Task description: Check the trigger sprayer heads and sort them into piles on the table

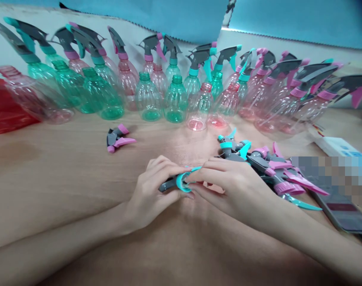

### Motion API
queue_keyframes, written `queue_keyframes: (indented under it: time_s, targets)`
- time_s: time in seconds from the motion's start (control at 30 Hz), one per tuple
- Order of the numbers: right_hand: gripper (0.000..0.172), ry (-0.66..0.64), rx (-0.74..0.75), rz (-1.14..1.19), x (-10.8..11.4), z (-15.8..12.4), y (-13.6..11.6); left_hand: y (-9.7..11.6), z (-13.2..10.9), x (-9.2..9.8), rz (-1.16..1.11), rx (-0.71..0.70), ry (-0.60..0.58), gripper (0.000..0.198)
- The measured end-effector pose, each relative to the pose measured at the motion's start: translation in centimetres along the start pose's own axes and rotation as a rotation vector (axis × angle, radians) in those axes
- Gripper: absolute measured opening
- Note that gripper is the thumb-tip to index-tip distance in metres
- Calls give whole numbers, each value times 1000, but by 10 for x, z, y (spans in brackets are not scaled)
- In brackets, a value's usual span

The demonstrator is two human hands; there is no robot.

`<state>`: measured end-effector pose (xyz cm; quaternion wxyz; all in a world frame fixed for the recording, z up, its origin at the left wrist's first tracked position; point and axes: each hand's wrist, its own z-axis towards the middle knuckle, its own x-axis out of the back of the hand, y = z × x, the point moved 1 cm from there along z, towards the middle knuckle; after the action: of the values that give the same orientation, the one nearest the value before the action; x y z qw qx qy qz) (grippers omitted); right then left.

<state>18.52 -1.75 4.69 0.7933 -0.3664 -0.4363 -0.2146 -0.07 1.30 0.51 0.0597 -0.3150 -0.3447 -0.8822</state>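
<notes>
My left hand (155, 190) is closed around a grey spray trigger head with a teal collar (180, 183), whose open mouth faces right. The fingers of my right hand (231, 184) are pinched together at that mouth. Whatever lies between those fingertips is hidden or too small to name. Close by my right hand is a pile of loose trigger heads (260, 161) in grey with pink or teal parts. One more trigger head (117, 139), grey and pink, lies apart beyond my left hand.
Uncapped green bottles (175, 99) and pink bottles (198, 107) stand across the back of the table (79, 171). Behind them and to the right are bottles with trigger heads fitted (300, 95). A red bag (8, 107) lies far left; a phone (344, 214) and white box (338, 147) lie right.
</notes>
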Motion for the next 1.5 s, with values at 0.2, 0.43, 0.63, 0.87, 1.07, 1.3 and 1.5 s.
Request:
queue_keyframes:
  time_s: [0.2,0.43,0.63,0.87,1.07,1.3,1.5]
  targets:
    - [9,211,36,-121,-11,3,-8,3,1,0,49,-59,14,11]
    - [14,35,-55,-5,2,2,-5,2,2,-1,37,-2,26,20]
    - [13,27,-39,-4,6,1,-5,3,2,0,49,-19,11,21]
    - [14,213,58,-115,-10,1,-9,0,-3,0,86,-15,22,21]
    - [10,148,-123,-20,-12,2,-4,3,-2,-1,112,-24,36,21]
    - [12,2,-162,-59,32,2,-4,11,2,-8,62,-56,-11,23]
    - [9,207,-196,-152,80,-3,-7,17,18,-24,76,-9,-29,32]
